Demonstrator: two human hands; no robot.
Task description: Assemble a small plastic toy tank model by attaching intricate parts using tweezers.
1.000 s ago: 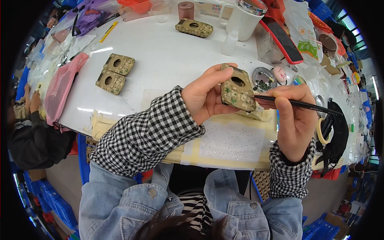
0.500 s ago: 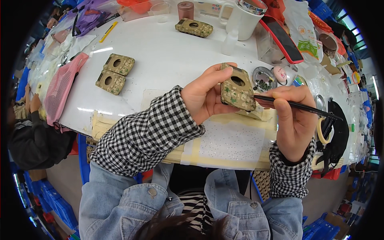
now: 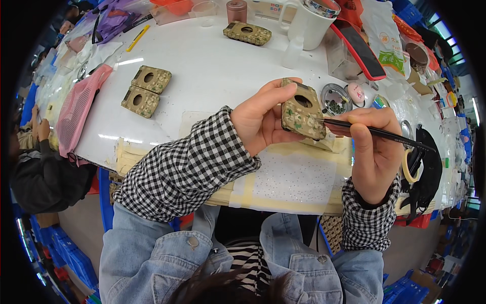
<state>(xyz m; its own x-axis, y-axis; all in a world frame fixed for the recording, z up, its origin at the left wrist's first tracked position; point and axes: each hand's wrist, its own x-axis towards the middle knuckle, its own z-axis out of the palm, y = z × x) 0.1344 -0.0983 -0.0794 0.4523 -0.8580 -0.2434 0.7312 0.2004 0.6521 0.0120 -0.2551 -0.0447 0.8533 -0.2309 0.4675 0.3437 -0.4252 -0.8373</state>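
Observation:
My left hand [image 3: 263, 114] is closed around the edge of a camouflage-painted model tank hull [image 3: 310, 119], thumb on top, tilting its upper face with the round hole toward me. My right hand [image 3: 374, 147] pinches black tweezers [image 3: 377, 130]. Their thin tip meets or nearly meets the hull's near right edge; whether it grips a tiny part is too small to tell. Beyond the right hand stands a round clear dish [image 3: 336, 99] with small dark green pieces. Under both hands a white sheet [image 3: 293, 177] with small dots is taped along the table edge.
Two more hulls [image 3: 147, 91] lie at left and another hull [image 3: 247, 33] at the back. A white mug [image 3: 310, 25], a small translucent bottle [image 3: 292, 53] and a red-cased phone [image 3: 358, 50] stand behind. A pink mesh bag [image 3: 83, 111] is far left; black cloth [image 3: 426, 169] lies right.
The hull has tilted slightly, and both hands have shifted very little to the right. Both grips are unchanged.

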